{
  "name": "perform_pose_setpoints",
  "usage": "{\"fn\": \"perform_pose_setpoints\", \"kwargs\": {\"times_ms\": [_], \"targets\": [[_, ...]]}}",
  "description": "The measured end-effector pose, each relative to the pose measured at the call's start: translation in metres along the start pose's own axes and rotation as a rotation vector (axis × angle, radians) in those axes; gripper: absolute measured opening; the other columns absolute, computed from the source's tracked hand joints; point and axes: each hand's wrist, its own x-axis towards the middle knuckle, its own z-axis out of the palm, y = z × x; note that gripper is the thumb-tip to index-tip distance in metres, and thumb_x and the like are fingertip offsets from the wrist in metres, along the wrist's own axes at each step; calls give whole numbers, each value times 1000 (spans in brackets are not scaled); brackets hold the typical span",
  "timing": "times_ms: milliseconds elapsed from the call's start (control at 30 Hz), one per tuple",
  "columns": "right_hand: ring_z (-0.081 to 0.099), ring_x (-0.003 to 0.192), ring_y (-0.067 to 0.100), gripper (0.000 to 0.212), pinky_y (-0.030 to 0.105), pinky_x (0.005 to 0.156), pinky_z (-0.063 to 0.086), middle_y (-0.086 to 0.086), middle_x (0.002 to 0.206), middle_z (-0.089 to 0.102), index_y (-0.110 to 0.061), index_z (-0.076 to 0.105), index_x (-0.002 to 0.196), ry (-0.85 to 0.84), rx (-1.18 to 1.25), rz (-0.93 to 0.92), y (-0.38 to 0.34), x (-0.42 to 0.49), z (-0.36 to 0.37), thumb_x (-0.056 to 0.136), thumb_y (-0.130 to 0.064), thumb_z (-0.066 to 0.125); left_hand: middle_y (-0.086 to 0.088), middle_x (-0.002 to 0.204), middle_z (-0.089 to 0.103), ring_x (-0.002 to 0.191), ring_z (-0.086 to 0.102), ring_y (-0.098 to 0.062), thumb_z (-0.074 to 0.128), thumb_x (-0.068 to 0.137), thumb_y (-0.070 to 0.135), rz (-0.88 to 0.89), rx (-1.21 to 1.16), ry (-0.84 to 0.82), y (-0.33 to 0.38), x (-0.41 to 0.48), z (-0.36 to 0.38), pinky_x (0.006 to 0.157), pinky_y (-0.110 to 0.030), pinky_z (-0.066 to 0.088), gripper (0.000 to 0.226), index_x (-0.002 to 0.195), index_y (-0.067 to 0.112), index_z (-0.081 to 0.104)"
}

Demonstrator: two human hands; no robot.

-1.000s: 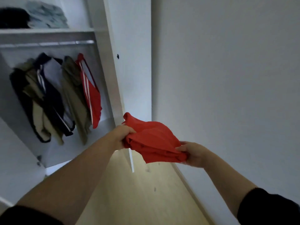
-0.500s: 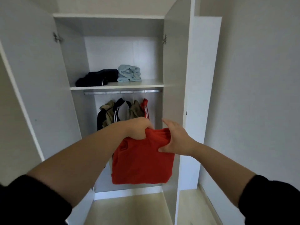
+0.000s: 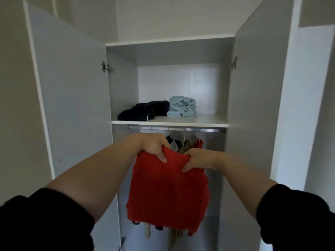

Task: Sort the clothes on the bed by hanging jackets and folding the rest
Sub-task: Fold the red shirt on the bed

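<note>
A folded red garment (image 3: 168,192) hangs in front of the open wardrobe, held by its top edge. My left hand (image 3: 154,146) grips the upper left of it and my right hand (image 3: 196,159) pinches the upper right. Behind it, jackets (image 3: 183,144) hang from the metal rail (image 3: 177,128), mostly hidden by the red cloth. On the shelf (image 3: 208,120) above lie a dark folded garment (image 3: 145,110) and a light blue folded garment (image 3: 182,105).
The wardrobe's left door (image 3: 72,98) and right door (image 3: 257,98) stand open on either side of my arms. The right part of the shelf is bare. A white wall panel (image 3: 304,105) stands to the right.
The view has swung from the floor and wall up to face the wardrobe and closed in. Both hands have moved to the red garment's top edge, letting it hang, and lifted it.
</note>
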Motion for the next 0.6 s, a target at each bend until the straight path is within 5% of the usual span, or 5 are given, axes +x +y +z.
{"fn": "perform_pose_setpoints", "kwargs": {"times_ms": [133,400,500,600], "targets": [[69,96,24,23,38,90,55,6,103,72,-18,67,102,18,128,-58,1,54,-37,81,-9,71,5,97,71,85,67,-9,79,76,30,-106,-126,23,-43,37,-22,80,-22,54,36,107,15,71],[65,68,10,20,23,63,48,-6,69,70,-23,69,70,39,103,-124,4,158,-111,78,-5,71,6,100,73,95,69,-12,78,78,16,-169,-307,-126,-129,108,-51,90,-27,53,26,102,22,69],[63,75,15,13,25,65,46,-3,74,66,-19,64,75,201,-78,-107,9,202,-148,80,-9,72,2,93,74,85,70,-13,77,77,10,-105,-290,86,-150,146,-92,82,-23,54,19,90,22,72],[58,79,20,13,26,63,39,3,84,60,-11,63,85,579,-269,-113,1,246,-203,78,-12,74,-1,84,68,77,62,-15,77,76,12,-55,8,459,-160,194,-163,69,-24,47,12,83,16,68]]}}
